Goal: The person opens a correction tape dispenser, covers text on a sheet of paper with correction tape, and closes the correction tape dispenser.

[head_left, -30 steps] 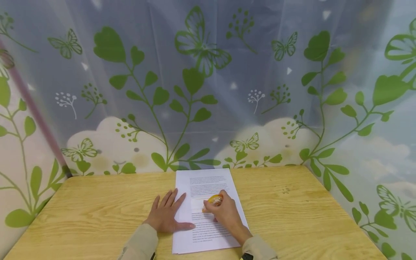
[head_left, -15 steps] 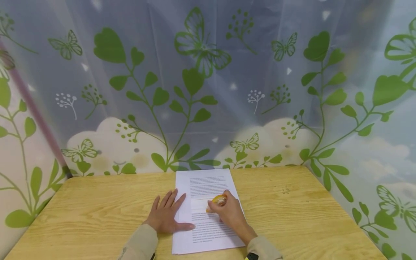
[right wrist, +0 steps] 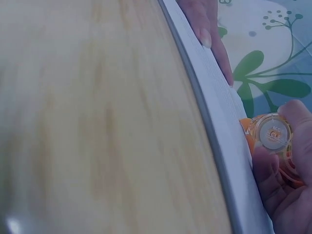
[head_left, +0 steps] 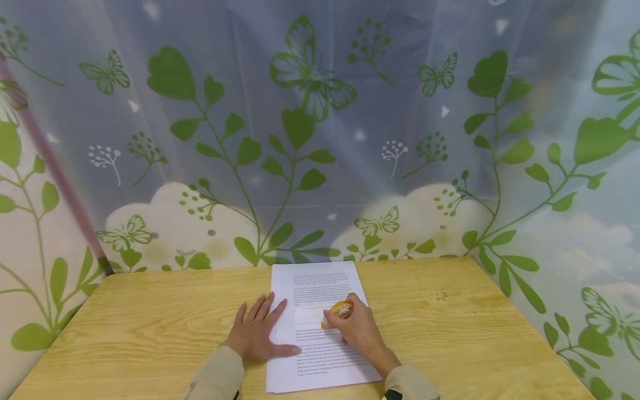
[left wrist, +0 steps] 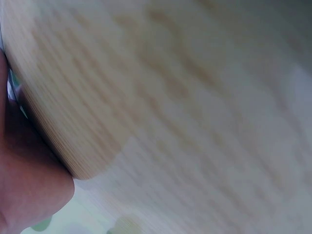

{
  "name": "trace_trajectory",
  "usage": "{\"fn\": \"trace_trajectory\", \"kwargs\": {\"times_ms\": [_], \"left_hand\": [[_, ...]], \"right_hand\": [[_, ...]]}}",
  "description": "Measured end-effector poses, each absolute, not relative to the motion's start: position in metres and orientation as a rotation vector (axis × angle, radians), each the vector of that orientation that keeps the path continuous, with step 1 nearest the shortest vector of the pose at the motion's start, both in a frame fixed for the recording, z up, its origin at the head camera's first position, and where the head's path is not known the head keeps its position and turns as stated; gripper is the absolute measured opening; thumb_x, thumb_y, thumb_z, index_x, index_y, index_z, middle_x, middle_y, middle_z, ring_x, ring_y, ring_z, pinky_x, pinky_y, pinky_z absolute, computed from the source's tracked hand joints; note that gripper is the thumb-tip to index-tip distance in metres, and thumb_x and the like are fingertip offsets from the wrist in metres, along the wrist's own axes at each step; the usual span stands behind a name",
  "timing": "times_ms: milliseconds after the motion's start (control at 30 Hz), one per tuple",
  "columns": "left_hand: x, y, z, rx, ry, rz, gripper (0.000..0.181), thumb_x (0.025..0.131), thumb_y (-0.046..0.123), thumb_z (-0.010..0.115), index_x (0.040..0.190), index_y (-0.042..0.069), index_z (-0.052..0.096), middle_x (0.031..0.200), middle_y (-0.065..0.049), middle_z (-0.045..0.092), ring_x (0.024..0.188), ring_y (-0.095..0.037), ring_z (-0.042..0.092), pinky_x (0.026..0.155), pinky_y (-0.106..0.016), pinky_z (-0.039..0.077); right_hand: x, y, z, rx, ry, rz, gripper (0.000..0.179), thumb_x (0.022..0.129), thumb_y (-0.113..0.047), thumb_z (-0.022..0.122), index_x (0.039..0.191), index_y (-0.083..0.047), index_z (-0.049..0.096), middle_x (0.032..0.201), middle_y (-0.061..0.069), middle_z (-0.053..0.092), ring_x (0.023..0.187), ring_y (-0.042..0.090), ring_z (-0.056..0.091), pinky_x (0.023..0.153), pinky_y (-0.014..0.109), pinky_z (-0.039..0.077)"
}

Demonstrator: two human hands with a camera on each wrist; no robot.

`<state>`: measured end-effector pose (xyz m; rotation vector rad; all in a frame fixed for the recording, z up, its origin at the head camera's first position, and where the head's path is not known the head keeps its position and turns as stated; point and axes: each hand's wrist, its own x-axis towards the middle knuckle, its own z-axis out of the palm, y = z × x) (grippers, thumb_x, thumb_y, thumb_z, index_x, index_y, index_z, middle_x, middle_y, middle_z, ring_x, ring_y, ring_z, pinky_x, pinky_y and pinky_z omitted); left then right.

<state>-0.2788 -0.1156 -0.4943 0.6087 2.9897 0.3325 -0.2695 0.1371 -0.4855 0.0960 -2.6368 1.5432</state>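
A stack of printed paper (head_left: 320,366) lies on the wooden table. My right hand (head_left: 364,328) pinches an orange correction tape (head_left: 341,309) between thumb and fingers, its tip down at the sheet. The right wrist view shows the clear round body of the correction tape (right wrist: 273,134) with a grey disc inside. A white band (head_left: 309,318) interrupts the printed lines left of the tip. Fingers spread, my left hand (head_left: 255,332) rests across the sheet's left edge, thumb on the paper. Only part of the left hand (left wrist: 34,185) appears in the left wrist view.
The wood-grain table (head_left: 165,322) extends to both sides of the paper. A curtain (head_left: 320,166) printed with leaves, butterflies and clouds hangs behind the table's far edge and along the sides.
My right hand has slid a little to the right over the sheet with the correction tape, and more of the white band shows. The left hand has stayed in place.
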Motion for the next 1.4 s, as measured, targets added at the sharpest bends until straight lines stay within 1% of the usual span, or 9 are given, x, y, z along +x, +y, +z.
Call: {"fn": "trace_trajectory", "kwargs": {"times_ms": [200, 367, 533, 733, 800, 1033, 1200, 1400], "left_hand": [[-0.279, -0.117, -0.493, 0.615, 2.988, 0.376, 0.114, 0.064, 0.091, 0.044, 0.152, 0.02, 0.028, 0.157, -0.012, 0.015, 0.143, -0.033, 0.011, 0.109, -0.06, 0.0], [-0.282, -0.117, -0.5, 0.603, 2.993, 0.346, 0.116, 0.062, 0.094, 0.04, 0.153, 0.024, 0.025, 0.159, -0.009, 0.011, 0.144, -0.031, 0.007, 0.109, -0.059, -0.001], [-0.286, -0.117, -0.508, 0.619, 3.027, 0.341, 0.116, 0.061, 0.095, 0.038, 0.152, 0.024, 0.027, 0.158, -0.008, 0.013, 0.143, -0.031, 0.009, 0.109, -0.059, 0.001], [-0.286, -0.117, -0.508, 0.62, 3.034, 0.332, 0.115, 0.061, 0.094, 0.039, 0.152, 0.025, 0.027, 0.159, -0.008, 0.013, 0.143, -0.03, 0.009, 0.109, -0.059, 0.001], [-0.285, -0.117, -0.507, 0.623, 3.034, 0.333, 0.115, 0.062, 0.094, 0.039, 0.152, 0.024, 0.027, 0.158, -0.008, 0.014, 0.143, -0.03, 0.01, 0.109, -0.059, 0.002], [-0.268, -0.113, -0.476, 0.622, 2.979, 0.333, 0.108, 0.068, 0.087, 0.047, 0.151, 0.02, 0.029, 0.157, -0.013, 0.017, 0.142, -0.033, 0.014, 0.108, -0.061, 0.008], [-0.267, -0.112, -0.472, 0.616, 2.975, 0.325, 0.108, 0.069, 0.086, 0.048, 0.152, 0.02, 0.028, 0.157, -0.012, 0.017, 0.142, -0.032, 0.014, 0.108, -0.061, 0.008], [-0.266, -0.114, -0.474, 0.634, 2.979, 0.344, 0.107, 0.07, 0.085, 0.049, 0.152, 0.02, 0.029, 0.157, -0.013, 0.017, 0.142, -0.033, 0.014, 0.109, -0.06, 0.008]], "right_hand": [[-0.271, 0.143, -0.484, 0.078, -2.652, 1.559, 0.045, 0.083, -0.038, 0.074, 0.09, -0.007, 0.043, 0.058, -0.001, 0.059, 0.035, 0.01, 0.047, 0.038, 0.022, 0.04], [-0.271, 0.148, -0.485, 0.075, -2.669, 1.549, 0.047, 0.082, -0.04, 0.074, 0.088, -0.007, 0.042, 0.057, -0.002, 0.056, 0.036, 0.011, 0.046, 0.038, 0.023, 0.04], [-0.271, 0.153, -0.486, 0.069, -2.664, 1.549, 0.048, 0.082, -0.042, 0.074, 0.087, -0.007, 0.042, 0.055, -0.002, 0.056, 0.037, 0.012, 0.047, 0.039, 0.024, 0.04], [-0.272, 0.157, -0.485, 0.047, -2.673, 1.554, 0.049, 0.082, -0.044, 0.073, 0.09, -0.006, 0.043, 0.062, 0.001, 0.059, 0.038, 0.012, 0.047, 0.04, 0.025, 0.041], [-0.272, 0.159, -0.485, 0.048, -2.678, 1.559, 0.049, 0.082, -0.044, 0.073, 0.091, -0.006, 0.043, 0.063, 0.001, 0.059, 0.039, 0.012, 0.048, 0.04, 0.026, 0.042], [-0.27, 0.164, -0.486, 0.025, -2.67, 1.536, 0.049, 0.082, -0.044, 0.074, 0.091, -0.006, 0.045, 0.06, 0.0, 0.057, 0.038, 0.012, 0.047, 0.04, 0.025, 0.041], [-0.269, 0.167, -0.484, 0.006, -2.651, 1.545, 0.046, 0.081, -0.041, 0.075, 0.091, -0.007, 0.045, 0.058, -0.001, 0.055, 0.037, 0.012, 0.046, 0.04, 0.024, 0.039], [-0.27, 0.174, -0.484, 0.005, -2.658, 1.513, 0.045, 0.082, -0.039, 0.074, 0.095, -0.006, 0.047, 0.061, 0.0, 0.057, 0.037, 0.012, 0.047, 0.039, 0.024, 0.039]]}}
